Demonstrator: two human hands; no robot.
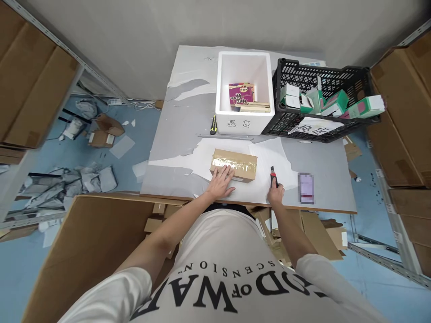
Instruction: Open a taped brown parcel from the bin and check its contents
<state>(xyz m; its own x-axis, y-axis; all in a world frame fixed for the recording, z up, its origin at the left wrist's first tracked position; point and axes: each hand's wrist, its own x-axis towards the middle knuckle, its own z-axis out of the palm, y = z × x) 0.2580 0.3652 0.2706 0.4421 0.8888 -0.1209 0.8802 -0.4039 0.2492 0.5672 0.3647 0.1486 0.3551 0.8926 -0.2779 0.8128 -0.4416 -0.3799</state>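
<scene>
A taped brown cardboard box (237, 163) lies on the white paper at the middle of the table. My left hand (221, 183) rests on its near left side, fingers spread over the top edge and thumb pointing right. To the right of the box, my right hand (276, 193) is wrapped round a black and red box cutter (273, 176). Its dark tip points away from me, and the cutter is apart from the box. My palm hides the cutter's lower end.
Behind the box stand a white foam bin (244, 122) with books in it and a black crate (336, 74) of green and white boxes. A yellow and black utility knife (213, 124) lies beside the bin. A blurred purple rectangle (306, 187) is at right. A large open carton (90, 251) stands below left.
</scene>
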